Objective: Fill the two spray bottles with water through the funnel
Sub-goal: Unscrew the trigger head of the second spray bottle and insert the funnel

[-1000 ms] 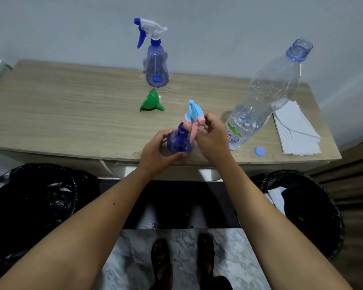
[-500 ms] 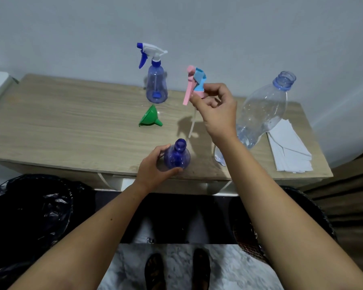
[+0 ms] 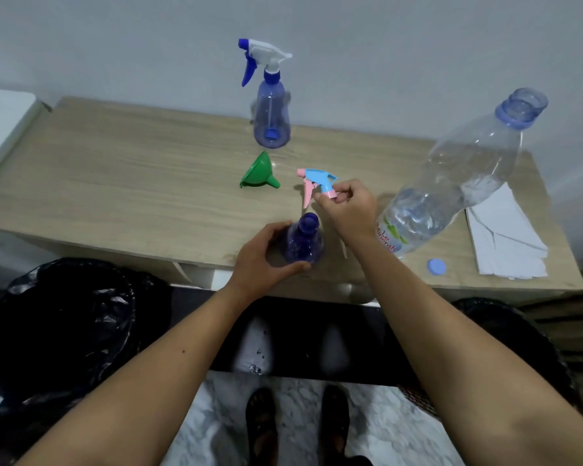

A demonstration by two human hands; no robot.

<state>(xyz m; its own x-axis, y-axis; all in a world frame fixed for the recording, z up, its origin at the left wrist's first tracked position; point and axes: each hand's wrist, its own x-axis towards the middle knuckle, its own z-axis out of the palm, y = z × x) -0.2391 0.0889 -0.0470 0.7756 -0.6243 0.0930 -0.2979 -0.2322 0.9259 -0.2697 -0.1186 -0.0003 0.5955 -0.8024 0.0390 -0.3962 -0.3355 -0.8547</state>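
A small dark-blue spray bottle (image 3: 304, 242) stands open-necked near the table's front edge, and my left hand (image 3: 263, 255) grips its body. My right hand (image 3: 349, 210) pinches the pink collar of the light-blue and pink spray head (image 3: 318, 181), held low over the table just right of the green funnel (image 3: 259, 172), which lies on its side. A second, taller spray bottle (image 3: 271, 112) with a white and blue head stands at the back by the wall. A large clear water bottle (image 3: 458, 176), uncapped and partly filled, stands at the right.
The wooden table (image 3: 115, 183) runs across the view. A blue cap (image 3: 436, 266) lies near the front right edge beside a stack of white paper napkins (image 3: 505, 237). Black-lined bins (image 3: 58, 324) stand on the floor at both sides; my feet show below.
My right hand unscrewed the spray head, lifted it off the small bottle, then lowered it toward the table beside the funnel. My left hand kept hold of the bottle.
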